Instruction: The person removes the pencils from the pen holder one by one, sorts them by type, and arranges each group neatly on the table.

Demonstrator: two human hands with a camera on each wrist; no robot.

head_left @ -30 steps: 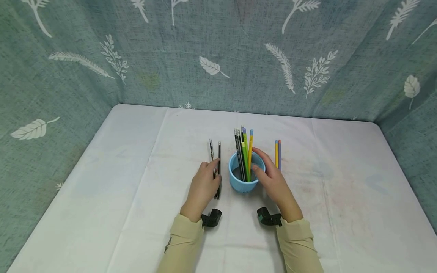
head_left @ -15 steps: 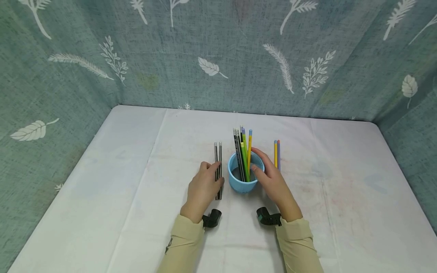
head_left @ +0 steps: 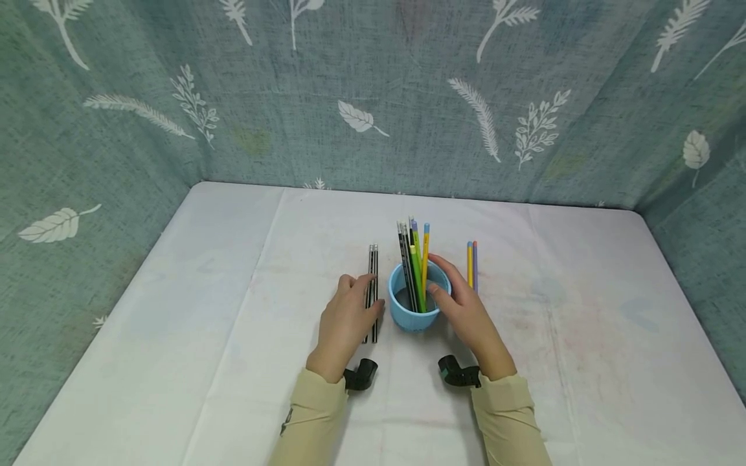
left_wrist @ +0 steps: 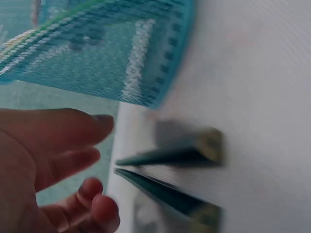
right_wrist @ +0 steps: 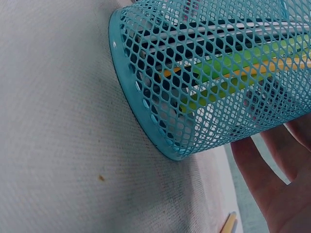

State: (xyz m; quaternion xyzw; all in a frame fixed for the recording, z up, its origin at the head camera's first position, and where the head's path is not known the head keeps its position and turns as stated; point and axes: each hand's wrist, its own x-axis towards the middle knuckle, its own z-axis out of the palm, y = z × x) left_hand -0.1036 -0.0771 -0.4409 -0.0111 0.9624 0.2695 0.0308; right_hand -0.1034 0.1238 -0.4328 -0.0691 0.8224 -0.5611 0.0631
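Two black pencils (head_left: 375, 262) lie side by side on the white cloth, left of a blue mesh pencil cup (head_left: 412, 321). My left hand (head_left: 344, 321) is over them, thumb and fingers apart on either side in the head view. In the left wrist view, a gap shows between the left thumb (left_wrist: 92, 125) and fingertips, and the near ends of the pencils (left_wrist: 184, 150) are blurred. My right hand (head_left: 469, 317) holds the cup by its right side, thumb at the rim and fingers around the back. Several black, green and yellow pencils (right_wrist: 233, 65) stand leaning inside the cup.
A yellow pencil (head_left: 469, 265) and a purple pencil (head_left: 475, 265) lie right of the cup, partly hidden by the right hand. A white cloth (head_left: 233, 362) covers the table. A green-grey leaf-patterned curtain (head_left: 408, 155) hangs behind and at both sides.
The two black pencils have come closer together, their far ends now nearly touching and near ends slightly apart. The left hand shifted slightly over them. Right hand and cup stay in place.
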